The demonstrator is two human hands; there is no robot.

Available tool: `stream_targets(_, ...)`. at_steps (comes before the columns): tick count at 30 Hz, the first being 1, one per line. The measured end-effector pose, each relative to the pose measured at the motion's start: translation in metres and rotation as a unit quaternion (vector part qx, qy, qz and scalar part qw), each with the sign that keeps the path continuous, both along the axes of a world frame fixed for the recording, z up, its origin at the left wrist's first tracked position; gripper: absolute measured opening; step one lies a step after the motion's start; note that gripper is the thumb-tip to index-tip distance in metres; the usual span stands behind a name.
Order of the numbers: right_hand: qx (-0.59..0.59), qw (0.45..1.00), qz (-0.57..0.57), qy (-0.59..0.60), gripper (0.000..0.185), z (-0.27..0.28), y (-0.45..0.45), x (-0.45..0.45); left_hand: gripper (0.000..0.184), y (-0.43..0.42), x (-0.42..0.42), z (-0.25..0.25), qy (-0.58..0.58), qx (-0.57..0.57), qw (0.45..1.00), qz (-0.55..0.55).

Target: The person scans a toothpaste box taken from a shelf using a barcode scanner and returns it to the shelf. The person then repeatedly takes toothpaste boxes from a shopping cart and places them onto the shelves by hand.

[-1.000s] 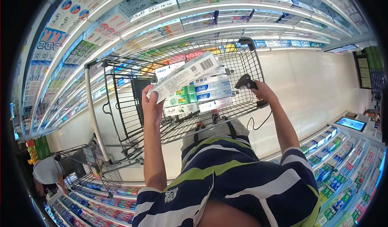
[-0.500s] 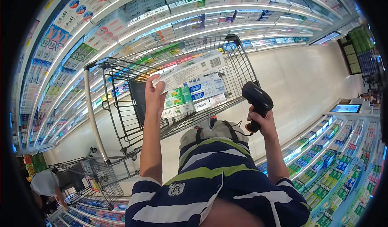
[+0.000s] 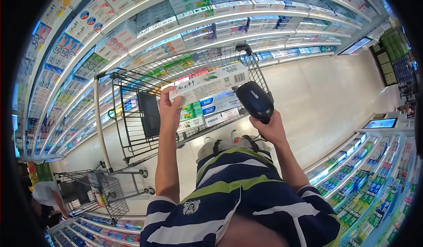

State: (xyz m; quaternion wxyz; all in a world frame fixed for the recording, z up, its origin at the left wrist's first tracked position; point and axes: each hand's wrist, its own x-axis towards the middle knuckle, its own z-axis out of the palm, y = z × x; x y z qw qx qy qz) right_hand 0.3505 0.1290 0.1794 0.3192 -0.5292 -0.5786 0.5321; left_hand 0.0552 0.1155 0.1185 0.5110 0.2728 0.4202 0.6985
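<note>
My left hand (image 3: 171, 107) grips the left end of a long white box (image 3: 211, 83), its barcode at the far right end. That box lies across the view above the shopping cart (image 3: 152, 143). Closed round the handle of a black scanner (image 3: 255, 101), my right hand (image 3: 269, 127) is at the cart's right end, and the scanner's head is close to the barcode end. Below the white box, blue-and-white boxes (image 3: 218, 101) and green boxes (image 3: 191, 110) are stacked in the cart.
Shelves of boxed goods (image 3: 194, 27) curve along the far side, with more shelves (image 3: 361, 189) at the lower right. A second cart (image 3: 105, 194) and a person (image 3: 46, 194) are at the lower left. A lit screen (image 3: 381, 123) stands at the right.
The scanner has come up from the cart's right side, first lifted clear, then moved left towards the barcode. The white box has turned, showing a printed front side, and tilts less steeply.
</note>
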Motion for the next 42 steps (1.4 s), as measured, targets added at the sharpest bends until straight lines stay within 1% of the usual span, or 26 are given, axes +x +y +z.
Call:
stream_targets(1, 0.0, 1.0, -0.001, 0.003, 0.022, -0.001, 0.002, 0.005, 0.034, 0.001, 0.005, 0.0, 0.006, 0.004, 1.0, -0.001)
stream_targets(3, 0.04, 0.999, 0.008, 0.016, 0.014, -0.002, 0.009, 0.016, 0.034, 0.003, 0.017, -0.001, 0.005, 0.015, 1.0, 0.001)
stream_targets(4, 0.041, 0.999, 0.009, 0.019, 0.014, -0.004, 0.012, 0.021, 0.035, 0.003, 0.023, -0.002, 0.002, 0.025, 1.0, 0.004)
stream_targets(6, 0.109, 0.994, 0.005, 0.027, 0.012, -0.011, 0.019, 0.03, 0.035, 0.006, 0.033, -0.004, 0.006, 0.031, 0.999, 0.007)
stream_targets(7, 0.11, 0.993, 0.006, 0.029, 0.012, -0.01, 0.022, 0.034, 0.035, 0.007, 0.038, -0.005, 0.007, 0.035, 0.999, 0.007)
stream_targets(9, 0.046, 0.998, 0.013, 0.043, 0.012, -0.004, 0.026, 0.042, 0.035, 0.009, 0.047, -0.006, 0.012, 0.033, 0.999, 0.009)
stream_targets(12, 0.027, 0.999, 0.019, 0.034, 0.012, -0.006, 0.032, 0.054, 0.035, 0.012, 0.059, -0.007, 0.019, 0.026, 0.999, 0.017)
stream_targets(16, 0.029, 0.998, 0.023, 0.054, 0.012, -0.01, 0.039, 0.062, 0.035, 0.015, 0.067, -0.009, 0.023, 0.02, 0.999, 0.02)
stream_targets(28, 0.009, 0.997, 0.066, 0.047, 0.012, -0.019, 0.056, 0.069, 0.034, 0.017, 0.072, -0.012, 0.011, -0.025, 0.999, 0.047)
stream_targets(33, 0.033, 0.996, 0.076, 0.022, 0.012, -0.021, 0.062, 0.067, 0.034, 0.02, 0.072, -0.014, 0.012, -0.02, 0.999, 0.047)
stream_targets(37, 0.022, 0.997, 0.075, 0.024, 0.012, -0.024, 0.067, 0.069, 0.034, 0.022, 0.071, -0.013, 0.015, -0.028, 0.998, 0.055)
stream_targets(39, -0.007, 0.997, 0.075, 0.007, 0.024, -0.027, 0.071, 0.073, 0.034, 0.022, 0.071, -0.012, 0.012, -0.032, 0.998, 0.058)
stream_targets(42, -0.006, 0.996, 0.087, -0.03, 0.025, -0.03, 0.075, 0.078, 0.033, 0.021, 0.066, -0.014, 0.016, -0.033, 0.997, 0.069)
